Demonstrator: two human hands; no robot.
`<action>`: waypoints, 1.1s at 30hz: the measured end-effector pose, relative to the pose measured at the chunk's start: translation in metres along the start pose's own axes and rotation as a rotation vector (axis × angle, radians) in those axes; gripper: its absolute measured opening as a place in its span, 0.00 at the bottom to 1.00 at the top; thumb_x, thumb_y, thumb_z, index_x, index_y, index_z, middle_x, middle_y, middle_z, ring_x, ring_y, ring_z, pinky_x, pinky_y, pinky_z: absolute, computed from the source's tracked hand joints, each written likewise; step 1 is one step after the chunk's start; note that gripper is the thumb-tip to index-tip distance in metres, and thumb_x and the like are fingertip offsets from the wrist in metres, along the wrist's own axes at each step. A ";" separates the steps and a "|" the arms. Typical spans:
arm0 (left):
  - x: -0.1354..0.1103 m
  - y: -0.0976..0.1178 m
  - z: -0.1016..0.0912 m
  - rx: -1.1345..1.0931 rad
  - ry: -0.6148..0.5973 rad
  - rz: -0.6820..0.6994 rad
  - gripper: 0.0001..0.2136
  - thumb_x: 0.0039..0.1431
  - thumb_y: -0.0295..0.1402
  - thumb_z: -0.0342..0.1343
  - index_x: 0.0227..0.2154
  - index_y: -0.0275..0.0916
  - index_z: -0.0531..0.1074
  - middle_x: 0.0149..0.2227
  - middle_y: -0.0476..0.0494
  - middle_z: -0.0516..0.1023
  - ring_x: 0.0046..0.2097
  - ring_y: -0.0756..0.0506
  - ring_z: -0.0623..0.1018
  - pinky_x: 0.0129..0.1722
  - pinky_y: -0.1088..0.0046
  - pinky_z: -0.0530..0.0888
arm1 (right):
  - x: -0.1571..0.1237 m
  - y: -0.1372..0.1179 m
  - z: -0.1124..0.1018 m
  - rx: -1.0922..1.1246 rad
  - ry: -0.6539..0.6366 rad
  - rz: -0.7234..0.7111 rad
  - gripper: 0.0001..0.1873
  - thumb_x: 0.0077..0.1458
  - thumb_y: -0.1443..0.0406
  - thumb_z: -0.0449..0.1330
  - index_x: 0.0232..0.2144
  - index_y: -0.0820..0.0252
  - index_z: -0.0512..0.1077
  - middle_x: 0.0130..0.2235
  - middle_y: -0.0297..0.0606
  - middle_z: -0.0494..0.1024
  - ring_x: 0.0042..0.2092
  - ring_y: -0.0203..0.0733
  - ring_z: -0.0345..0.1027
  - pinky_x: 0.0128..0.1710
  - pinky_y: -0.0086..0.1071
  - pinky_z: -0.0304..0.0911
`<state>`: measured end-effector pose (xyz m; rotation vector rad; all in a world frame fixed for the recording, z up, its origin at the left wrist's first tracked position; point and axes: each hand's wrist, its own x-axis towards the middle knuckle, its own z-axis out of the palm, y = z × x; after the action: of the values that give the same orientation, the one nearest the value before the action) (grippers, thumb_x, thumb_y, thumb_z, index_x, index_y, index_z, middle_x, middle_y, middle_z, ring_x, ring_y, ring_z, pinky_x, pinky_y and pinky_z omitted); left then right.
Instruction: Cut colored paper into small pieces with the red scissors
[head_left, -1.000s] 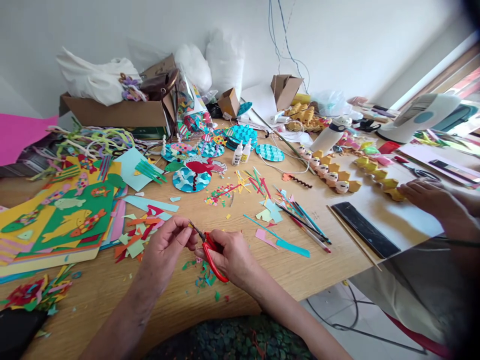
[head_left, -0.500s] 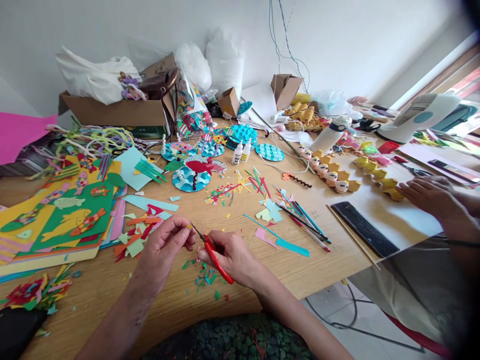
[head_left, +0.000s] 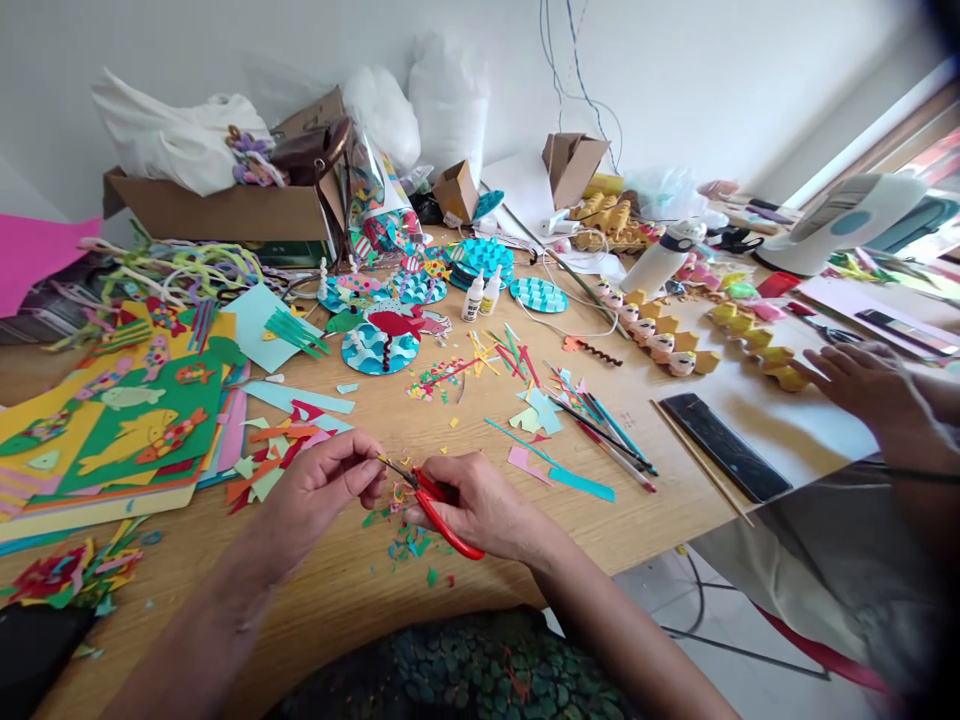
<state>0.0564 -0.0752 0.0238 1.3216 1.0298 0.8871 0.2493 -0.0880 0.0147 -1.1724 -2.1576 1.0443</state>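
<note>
Red-handled scissors are gripped in my right hand, their blades pointing left. The blade tips meet the fingertips of my left hand, which pinches a tiny yellow paper piece, mostly hidden by the fingers. Below the blades lie small green, blue and red paper snippets on the wooden table. Left of my left hand is a heap of orange, red and pale green paper scraps.
Paper fish lie on a green sheet at left. Two glue bottles stand near blue wavy discs. Pencils and a black phone lie to the right. Another person's hand is beside a yellow egg-carton strip.
My right hand and the scissors have shifted slightly right, with the handles spread wider. My left hand keeps its pinch. The other person's hand has lifted and turned a little.
</note>
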 end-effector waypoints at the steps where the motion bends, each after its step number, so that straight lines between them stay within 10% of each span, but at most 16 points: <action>1: 0.000 0.001 0.000 0.014 -0.014 0.005 0.05 0.51 0.34 0.55 0.24 0.39 0.73 0.20 0.49 0.69 0.24 0.50 0.69 0.20 0.78 0.66 | -0.001 0.000 -0.001 -0.012 -0.005 -0.006 0.19 0.53 0.54 0.56 0.20 0.61 0.61 0.20 0.25 0.56 0.21 0.27 0.46 0.20 0.23 0.43; 26: 0.031 -0.002 -0.030 0.521 -0.250 -0.111 0.08 0.54 0.38 0.47 0.26 0.40 0.64 0.23 0.53 0.63 0.25 0.50 0.68 0.24 0.77 0.67 | 0.003 0.019 -0.017 -0.264 -0.093 -0.063 0.18 0.55 0.55 0.55 0.21 0.62 0.64 0.19 0.28 0.60 0.21 0.28 0.49 0.20 0.24 0.42; 33: 0.092 -0.015 -0.013 1.067 -0.187 0.120 0.08 0.54 0.31 0.42 0.24 0.39 0.65 0.26 0.49 0.70 0.31 0.48 0.69 0.30 0.74 0.63 | 0.012 0.061 -0.008 -0.206 0.303 0.033 0.16 0.53 0.58 0.54 0.20 0.60 0.59 0.20 0.28 0.58 0.22 0.29 0.49 0.23 0.24 0.45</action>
<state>0.0731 0.0142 0.0011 2.3100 1.3375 0.2312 0.2788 -0.0531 -0.0287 -1.3651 -2.0440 0.6187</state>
